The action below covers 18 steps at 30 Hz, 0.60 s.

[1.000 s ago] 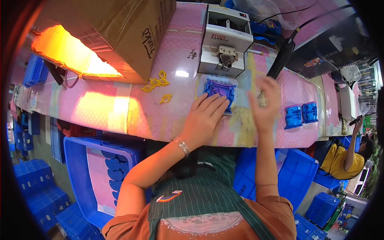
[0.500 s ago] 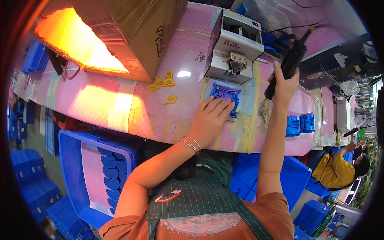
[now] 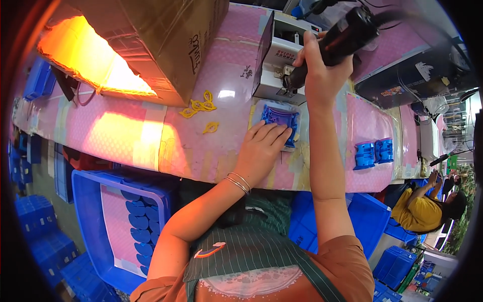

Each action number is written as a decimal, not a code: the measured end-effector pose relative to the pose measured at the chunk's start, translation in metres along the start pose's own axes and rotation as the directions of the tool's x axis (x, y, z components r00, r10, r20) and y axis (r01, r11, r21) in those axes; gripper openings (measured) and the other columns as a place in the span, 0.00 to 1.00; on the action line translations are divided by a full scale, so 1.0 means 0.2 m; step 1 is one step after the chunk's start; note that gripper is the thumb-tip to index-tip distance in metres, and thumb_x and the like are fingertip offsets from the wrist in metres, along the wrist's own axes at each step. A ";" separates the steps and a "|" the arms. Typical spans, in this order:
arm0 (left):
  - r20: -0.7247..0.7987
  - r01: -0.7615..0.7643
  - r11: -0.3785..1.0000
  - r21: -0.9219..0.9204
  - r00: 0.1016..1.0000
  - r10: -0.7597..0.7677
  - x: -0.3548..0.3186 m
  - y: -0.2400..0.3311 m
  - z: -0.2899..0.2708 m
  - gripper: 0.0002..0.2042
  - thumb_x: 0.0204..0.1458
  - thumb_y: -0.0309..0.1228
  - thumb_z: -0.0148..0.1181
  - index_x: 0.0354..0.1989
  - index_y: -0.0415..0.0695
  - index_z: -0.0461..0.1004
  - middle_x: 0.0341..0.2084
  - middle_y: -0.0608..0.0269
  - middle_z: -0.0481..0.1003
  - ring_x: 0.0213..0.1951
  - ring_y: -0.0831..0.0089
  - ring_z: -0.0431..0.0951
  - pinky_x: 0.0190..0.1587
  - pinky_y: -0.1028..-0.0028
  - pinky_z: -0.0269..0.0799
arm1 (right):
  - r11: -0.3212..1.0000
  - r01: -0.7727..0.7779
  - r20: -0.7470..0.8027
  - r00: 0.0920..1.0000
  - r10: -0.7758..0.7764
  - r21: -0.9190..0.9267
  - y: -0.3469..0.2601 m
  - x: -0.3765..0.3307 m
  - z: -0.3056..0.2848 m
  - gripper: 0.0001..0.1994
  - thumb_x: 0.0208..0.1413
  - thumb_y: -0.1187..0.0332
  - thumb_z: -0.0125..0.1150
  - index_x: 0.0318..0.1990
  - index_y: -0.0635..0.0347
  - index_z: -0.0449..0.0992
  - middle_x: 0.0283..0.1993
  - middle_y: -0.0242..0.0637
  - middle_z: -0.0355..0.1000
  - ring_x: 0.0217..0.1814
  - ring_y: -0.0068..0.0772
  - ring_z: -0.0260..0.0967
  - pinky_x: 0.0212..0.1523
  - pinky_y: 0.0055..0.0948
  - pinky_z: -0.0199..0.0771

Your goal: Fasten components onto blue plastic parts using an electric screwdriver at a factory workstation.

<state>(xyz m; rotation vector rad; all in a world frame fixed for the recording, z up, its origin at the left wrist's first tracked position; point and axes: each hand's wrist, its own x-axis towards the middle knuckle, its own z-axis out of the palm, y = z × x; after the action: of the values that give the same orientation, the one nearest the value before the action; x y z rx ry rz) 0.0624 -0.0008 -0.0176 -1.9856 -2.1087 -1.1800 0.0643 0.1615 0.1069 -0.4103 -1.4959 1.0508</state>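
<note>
A blue plastic housing part [image 3: 279,117] lies on the table in front of me, its ribbed inner side facing up. My left hand [image 3: 264,146] holds it down, with the fingers over its near edge. In my right hand [image 3: 326,75] is a black electric screwdriver [image 3: 350,34], gripped around its body. Its tip points down and left, at the front of a white screw feeder [image 3: 275,60]; whether it touches cannot be made out. The feeder stands just beyond the housing part and is partly hidden by my right hand and the screwdriver.
Several yellow plastic pieces [image 3: 202,105] lie left of the part. A large cardboard box [image 3: 151,45], glowing orange inside, stands at the back left. Two blue parts [image 3: 365,155] sit at the right. A blue bin [image 3: 83,221] with blue pieces stands below left. A person in yellow [image 3: 422,210] sits far right.
My right hand has swung the screwdriver left and away from me, from beside the feeder to its front. My left hand stays on the housing part.
</note>
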 end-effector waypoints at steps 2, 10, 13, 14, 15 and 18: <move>-0.016 0.003 1.000 -0.013 1.000 -0.003 -0.01 -0.01 0.00 0.20 0.51 0.27 0.53 0.55 0.45 0.74 0.52 0.63 0.75 0.57 0.67 0.71 0.66 0.62 0.57 | 0.996 -0.084 0.019 0.996 0.083 0.038 -0.04 -0.03 0.01 0.11 0.58 0.74 0.63 0.43 0.67 0.67 0.19 0.35 0.68 0.18 0.25 0.66 0.23 0.25 0.67; -0.027 0.004 1.000 -0.009 1.000 -0.004 0.00 -0.01 0.01 0.20 0.51 0.28 0.53 0.54 0.44 0.74 0.52 0.64 0.74 0.57 0.68 0.71 0.66 0.61 0.59 | 0.973 -0.216 0.084 0.974 0.209 0.079 -0.06 -0.17 0.06 0.16 0.57 0.71 0.65 0.47 0.67 0.65 0.19 0.35 0.68 0.18 0.26 0.67 0.23 0.26 0.67; -0.033 -0.005 1.000 0.011 0.999 0.006 0.00 -0.01 0.02 0.19 0.50 0.28 0.53 0.53 0.44 0.75 0.52 0.64 0.74 0.56 0.68 0.71 0.65 0.61 0.59 | 0.968 -0.245 0.096 0.966 0.239 0.050 -0.02 -0.21 0.06 0.15 0.57 0.72 0.64 0.46 0.67 0.65 0.20 0.34 0.68 0.18 0.26 0.67 0.23 0.25 0.66; -0.035 -0.018 1.000 0.019 0.999 0.018 0.00 -0.01 0.02 0.19 0.49 0.28 0.53 0.52 0.44 0.75 0.51 0.64 0.74 0.56 0.68 0.71 0.65 0.62 0.60 | 0.967 -0.249 0.100 0.965 0.243 0.051 -0.01 -0.21 0.06 0.15 0.57 0.72 0.64 0.46 0.67 0.65 0.20 0.34 0.68 0.18 0.26 0.67 0.23 0.25 0.66; -0.032 -0.009 1.000 0.022 0.999 0.010 -0.01 -0.01 0.02 0.19 0.49 0.28 0.53 0.52 0.44 0.75 0.51 0.64 0.74 0.56 0.68 0.71 0.65 0.62 0.60 | 0.969 -0.243 0.117 0.965 0.236 0.048 -0.01 -0.22 0.05 0.14 0.57 0.73 0.63 0.46 0.67 0.65 0.20 0.34 0.68 0.18 0.26 0.67 0.23 0.25 0.66; -0.037 -0.021 0.999 0.039 0.999 0.022 0.00 0.00 0.00 0.18 0.49 0.29 0.54 0.50 0.44 0.76 0.50 0.64 0.75 0.56 0.67 0.72 0.65 0.62 0.60 | 0.971 -0.232 0.156 0.963 0.221 0.061 0.00 -0.27 0.05 0.12 0.57 0.76 0.61 0.46 0.67 0.66 0.21 0.34 0.68 0.19 0.25 0.67 0.23 0.25 0.66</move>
<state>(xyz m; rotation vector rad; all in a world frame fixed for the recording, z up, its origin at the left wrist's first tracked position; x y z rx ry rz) 0.0627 -0.0011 -0.0188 -1.9488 -2.0714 -1.1543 0.0677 0.1176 0.0759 -0.4639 -1.5588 1.3425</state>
